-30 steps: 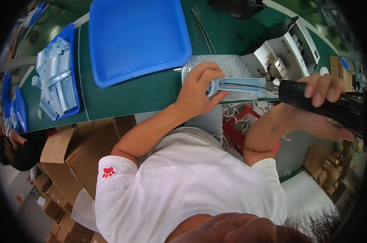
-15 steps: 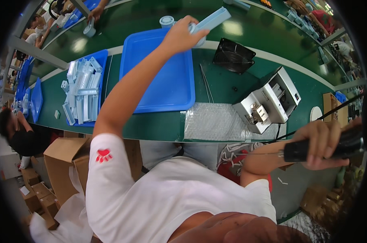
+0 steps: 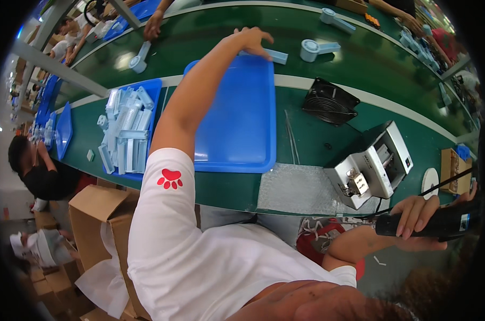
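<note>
My left hand (image 3: 255,43) reaches over the far edge of an upright-lying blue tray (image 3: 234,117), fingers spread apart. Just under its fingertips lies a light-blue plastic part with a flat handle (image 3: 277,56); its other end is hidden by the hand. A similar part with a round head (image 3: 309,50) rests on the green belt to the right, its handle pointing right. My right hand (image 3: 418,216) is wrapped round a black electric screwdriver (image 3: 445,223), held in front of the bench at the right. Its thin metal bit points left.
A blue tray heaped with light-blue handle pieces (image 3: 127,128) stands at left. To the right are a black fan (image 3: 330,101), a white-and-black screw feeder (image 3: 371,166), and bubble wrap (image 3: 296,187). Another person's hand (image 3: 154,25) is across the belt. A cardboard box (image 3: 101,214) stands below left.
My left hand has let go of the light-blue part it held, which now lies on the belt, and has moved to another one. The right hand keeps the screwdriver. The whole view has shifted.
</note>
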Motion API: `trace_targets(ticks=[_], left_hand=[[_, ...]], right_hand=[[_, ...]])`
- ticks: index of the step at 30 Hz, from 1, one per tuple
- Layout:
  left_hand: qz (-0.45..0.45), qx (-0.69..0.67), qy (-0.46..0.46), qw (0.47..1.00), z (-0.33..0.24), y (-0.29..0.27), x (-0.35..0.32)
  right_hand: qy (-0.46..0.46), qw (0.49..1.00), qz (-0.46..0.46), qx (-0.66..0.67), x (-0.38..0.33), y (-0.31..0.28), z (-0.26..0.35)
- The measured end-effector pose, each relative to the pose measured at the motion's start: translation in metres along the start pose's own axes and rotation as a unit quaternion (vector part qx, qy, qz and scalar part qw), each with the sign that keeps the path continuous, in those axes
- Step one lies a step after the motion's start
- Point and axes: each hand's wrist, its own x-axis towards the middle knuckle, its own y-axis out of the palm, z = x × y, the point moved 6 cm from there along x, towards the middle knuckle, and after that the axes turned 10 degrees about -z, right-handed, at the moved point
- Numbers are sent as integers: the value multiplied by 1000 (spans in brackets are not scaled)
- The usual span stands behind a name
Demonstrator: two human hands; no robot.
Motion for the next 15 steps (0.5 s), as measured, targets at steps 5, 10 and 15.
trace_targets(ticks=[5, 10, 15], left_hand=[[-3, -173, 22, 985, 49, 20, -14], [-188, -278, -97, 937, 101, 9, -23], [-464, -404, -176, 769, 83, -46, -90]], right_hand=[[10, 997, -63, -31, -8, 1, -15], [20, 989, -84, -119, -11, 7, -25], [16, 958, -90, -270, -12, -6, -7]])
